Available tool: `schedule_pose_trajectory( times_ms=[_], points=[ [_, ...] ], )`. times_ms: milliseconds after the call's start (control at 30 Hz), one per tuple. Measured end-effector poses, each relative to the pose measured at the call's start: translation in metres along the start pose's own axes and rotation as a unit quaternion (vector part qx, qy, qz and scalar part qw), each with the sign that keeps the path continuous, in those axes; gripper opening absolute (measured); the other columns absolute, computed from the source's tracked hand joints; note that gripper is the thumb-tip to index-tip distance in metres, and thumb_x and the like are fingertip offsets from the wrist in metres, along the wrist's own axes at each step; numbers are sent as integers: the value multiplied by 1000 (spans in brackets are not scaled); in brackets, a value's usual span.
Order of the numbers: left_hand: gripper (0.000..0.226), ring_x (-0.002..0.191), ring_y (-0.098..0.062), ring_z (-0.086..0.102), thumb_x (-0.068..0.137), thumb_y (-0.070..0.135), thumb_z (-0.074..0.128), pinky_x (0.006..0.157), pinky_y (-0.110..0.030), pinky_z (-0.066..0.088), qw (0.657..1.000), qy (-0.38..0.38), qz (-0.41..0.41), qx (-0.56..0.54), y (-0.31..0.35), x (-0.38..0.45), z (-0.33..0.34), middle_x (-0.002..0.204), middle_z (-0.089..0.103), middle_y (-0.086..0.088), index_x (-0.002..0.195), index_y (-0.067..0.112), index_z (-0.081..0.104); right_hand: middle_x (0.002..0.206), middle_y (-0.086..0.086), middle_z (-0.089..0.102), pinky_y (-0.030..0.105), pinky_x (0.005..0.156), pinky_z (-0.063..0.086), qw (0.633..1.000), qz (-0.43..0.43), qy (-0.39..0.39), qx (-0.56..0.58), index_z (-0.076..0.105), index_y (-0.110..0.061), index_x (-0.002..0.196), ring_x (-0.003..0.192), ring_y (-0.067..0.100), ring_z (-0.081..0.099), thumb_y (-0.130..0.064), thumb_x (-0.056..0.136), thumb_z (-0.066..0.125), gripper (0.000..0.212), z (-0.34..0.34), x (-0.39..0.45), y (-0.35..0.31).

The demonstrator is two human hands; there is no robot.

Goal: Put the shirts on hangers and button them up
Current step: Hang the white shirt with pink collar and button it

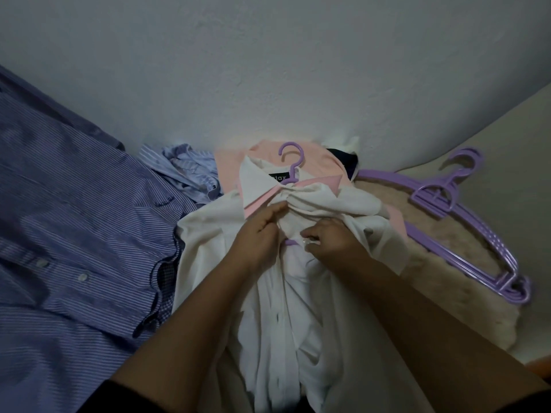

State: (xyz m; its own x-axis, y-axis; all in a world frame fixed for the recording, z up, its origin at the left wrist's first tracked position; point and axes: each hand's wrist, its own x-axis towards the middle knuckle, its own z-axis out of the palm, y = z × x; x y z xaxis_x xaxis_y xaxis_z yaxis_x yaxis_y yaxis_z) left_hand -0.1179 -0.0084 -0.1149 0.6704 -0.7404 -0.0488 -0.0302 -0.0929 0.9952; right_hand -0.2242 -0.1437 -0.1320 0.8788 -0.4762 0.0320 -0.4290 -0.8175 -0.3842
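Against a pale wall, on a soft surface strewn with clothes, a person leans over a white shirt [286,308] that lies front-up with its collar toward the wall. A purple hanger [290,165] is already inside it; the hook pokes out above the collar, and a short piece of the hanger's bar shows between the two hands. The left hand [262,234] pinches a bunched fold of the white cloth just below the collar, fingers curled on it. The right hand [331,241] pinches the opposite edge of the shirt front, fingertips closed on the cloth close to the left hand. Whether a button sits between those fingertips is too small to tell.

Judging from this, hanging is done for this shirt and buttoning is at its start, near the top. Further down, the placket lies open with its buttonholes showing. The next move seems to call for smoothing the twisted cloth at the neck, lining the two front edges up, and working downward one button at a time.

To the left lies a blue striped shirt [74,219], spread flat. A crumpled light blue shirt [190,171] and a pink garment [232,159] lie beyond, near the wall. A stack of spare purple hangers [465,222] rests to the right on a fluffy cream rug [447,278].
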Motion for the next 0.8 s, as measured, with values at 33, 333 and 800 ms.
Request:
schedule_pose_trajectory(
  times_ms=[33,333,800],
  points=[
    [49,106,-8,62,70,9,40,96,-41,52,999,15,-20,-24,0,3,0,116,65,10,99,35,70,101,13,68,26,92,32,1000,-15,15,-8,72,-9,105,98,30,58,-26,79,59,34,-2,-1,-1],
    [42,98,-1,64,89,-9,44,84,-15,49,999,43,-3,-5,-3,-22,-4,112,68,4,110,21,65,89,2,69,3,71,35,983,22,62,170,74,-5,92,83,16,63,-10,81,68,13,11,-37,-31],
    [15,72,-9,61,85,6,65,58,-10,45,974,156,-127,101,-21,-122,-1,80,68,3,86,21,66,66,-3,64,16,62,50,834,279,36,475,71,-7,97,61,6,59,-6,88,58,16,34,-104,-81]
  ],
)
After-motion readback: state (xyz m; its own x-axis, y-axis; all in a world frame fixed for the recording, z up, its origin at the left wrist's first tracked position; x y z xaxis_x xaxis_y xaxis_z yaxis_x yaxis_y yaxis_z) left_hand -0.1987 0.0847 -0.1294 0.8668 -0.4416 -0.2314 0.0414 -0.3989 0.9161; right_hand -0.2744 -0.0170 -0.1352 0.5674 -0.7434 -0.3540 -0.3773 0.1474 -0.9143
